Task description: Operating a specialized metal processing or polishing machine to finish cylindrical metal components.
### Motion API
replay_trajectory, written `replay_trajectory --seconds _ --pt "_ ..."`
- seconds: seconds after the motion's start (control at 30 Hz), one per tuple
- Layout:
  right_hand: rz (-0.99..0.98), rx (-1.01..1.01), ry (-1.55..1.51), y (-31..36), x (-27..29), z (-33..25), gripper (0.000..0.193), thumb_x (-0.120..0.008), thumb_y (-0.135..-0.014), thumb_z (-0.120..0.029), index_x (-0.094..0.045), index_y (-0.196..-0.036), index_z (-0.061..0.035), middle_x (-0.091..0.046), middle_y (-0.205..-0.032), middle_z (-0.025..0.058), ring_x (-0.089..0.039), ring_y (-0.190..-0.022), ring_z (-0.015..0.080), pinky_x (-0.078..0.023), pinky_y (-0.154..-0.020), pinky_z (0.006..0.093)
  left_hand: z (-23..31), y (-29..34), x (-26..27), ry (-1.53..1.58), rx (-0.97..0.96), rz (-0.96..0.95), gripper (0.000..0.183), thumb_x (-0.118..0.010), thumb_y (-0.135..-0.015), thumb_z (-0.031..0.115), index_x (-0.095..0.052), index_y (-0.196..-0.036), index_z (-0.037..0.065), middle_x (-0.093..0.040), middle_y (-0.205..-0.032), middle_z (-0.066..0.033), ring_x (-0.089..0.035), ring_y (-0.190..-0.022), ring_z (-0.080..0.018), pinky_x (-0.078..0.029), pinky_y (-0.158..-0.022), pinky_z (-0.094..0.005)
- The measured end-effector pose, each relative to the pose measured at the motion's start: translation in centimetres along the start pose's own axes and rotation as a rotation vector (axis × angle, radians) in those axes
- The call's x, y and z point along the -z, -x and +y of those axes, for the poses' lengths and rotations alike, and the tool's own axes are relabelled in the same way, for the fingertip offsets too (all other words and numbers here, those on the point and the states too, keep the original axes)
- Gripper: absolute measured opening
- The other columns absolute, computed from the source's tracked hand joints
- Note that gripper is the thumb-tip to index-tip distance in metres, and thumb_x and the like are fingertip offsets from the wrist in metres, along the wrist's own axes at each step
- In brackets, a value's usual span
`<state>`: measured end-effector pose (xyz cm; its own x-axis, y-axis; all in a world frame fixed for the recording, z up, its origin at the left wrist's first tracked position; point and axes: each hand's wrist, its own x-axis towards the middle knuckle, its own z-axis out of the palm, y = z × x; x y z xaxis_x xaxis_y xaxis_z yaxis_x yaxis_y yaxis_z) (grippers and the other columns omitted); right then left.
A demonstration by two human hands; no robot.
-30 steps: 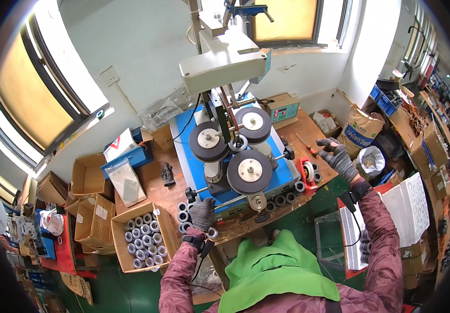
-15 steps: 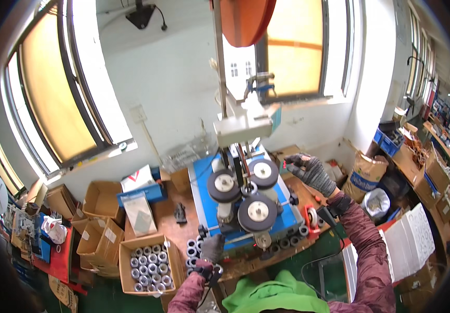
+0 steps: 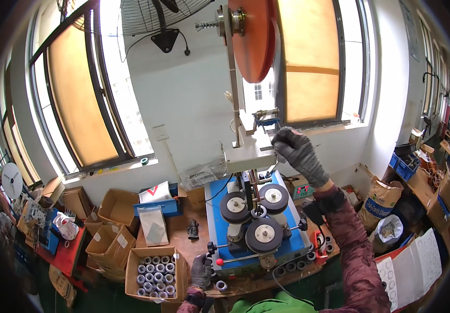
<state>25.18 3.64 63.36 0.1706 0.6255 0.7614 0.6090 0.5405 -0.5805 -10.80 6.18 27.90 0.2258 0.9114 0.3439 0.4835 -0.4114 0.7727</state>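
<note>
A blue bench machine (image 3: pixel 212 211) carries three dark rollers (image 3: pixel 264 235) with pale hubs, standing around a small metal ring (image 3: pixel 259 211). My right hand (image 3: pixel 302 159), in a grey glove, is raised beside the machine's white upper housing (image 3: pixel 251 156). Its fingers are curled together, and whatever they may hold is hidden. My left hand (image 3: pixel 201 271), also gloved, is low at the machine's front left corner, fingers stretched out and nothing visible in them. Close to it lies a loose metal ring (image 3: pixel 221 285). An open cardboard box (image 3: pixel 182 274) of metal rings (image 3: pixel 159 277) stands to its left.
An orange disc (image 3: pixel 253 41) hangs above the machine. A small control box (image 3: pixel 302 189) with a red display sits behind its right side. More rings (image 3: pixel 290 266) line the front table edge. Empty cartons (image 3: pixel 111 242) stand at left; a paper sack (image 3: pixel 380 201) at right.
My right hand has risen from the machine's right side to beside its upper housing, its fingers now more curled. My left hand stays low at the front left. The view has tilted upward.
</note>
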Motion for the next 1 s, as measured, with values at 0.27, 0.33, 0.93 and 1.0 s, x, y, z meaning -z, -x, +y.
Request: replay_trajectory --seconds 0.27,0.33,0.93,1.0 --pt "-0.196 -0.102 0.036 4.5 -1.4 3.9 0.011 -0.062 -0.077 -0.012 -0.061 -0.082 -0.0012 -0.061 -0.069 0.0116 -0.059 -0.061 0.0215 -0.049 -0.061 0.0322 7.4 -0.8 1.2 0.107 -0.002 0.118 0.017 -0.053 -0.087 0.014 -0.059 -0.096 0.001 -0.060 -0.084 -0.0156 -0.060 -0.076 -0.0277 -0.047 -0.069 -0.0351" --pt "-0.219 -0.096 0.054 6.4 -3.1 5.2 0.014 -0.061 -0.076 -0.017 -0.060 -0.079 -0.0031 -0.061 -0.071 0.0171 -0.061 -0.067 0.0322 -0.049 -0.061 0.0371 7.8 -1.7 -0.3 0.153 -0.077 0.123 0.016 -0.054 -0.087 0.013 -0.059 -0.096 0.002 -0.060 -0.082 -0.0146 -0.060 -0.074 -0.0254 -0.047 -0.067 -0.0338" --pt "-0.529 -0.471 -0.104 31.1 -3.6 8.7 0.016 -0.063 -0.076 -0.020 -0.060 -0.084 -0.0074 -0.059 -0.077 0.0117 -0.058 -0.073 0.0307 -0.047 -0.066 0.0368 17.9 -0.2 -8.5 0.573 0.236 -0.840 0.015 -0.058 -0.087 0.010 -0.058 -0.099 0.002 -0.059 -0.089 -0.0031 -0.053 -0.083 -0.0090 -0.045 -0.077 -0.0237" --pt "-0.478 -0.472 -0.137 31.5 -3.5 9.2 0.015 -0.062 -0.077 -0.020 -0.060 -0.085 -0.0071 -0.059 -0.077 0.0123 -0.058 -0.074 0.0309 -0.047 -0.066 0.0368 18.0 -0.4 -9.2 0.490 0.235 -0.768 0.014 -0.059 -0.085 0.009 -0.059 -0.097 0.003 -0.060 -0.083 -0.0034 -0.055 -0.079 -0.0093 -0.046 -0.072 -0.0247"
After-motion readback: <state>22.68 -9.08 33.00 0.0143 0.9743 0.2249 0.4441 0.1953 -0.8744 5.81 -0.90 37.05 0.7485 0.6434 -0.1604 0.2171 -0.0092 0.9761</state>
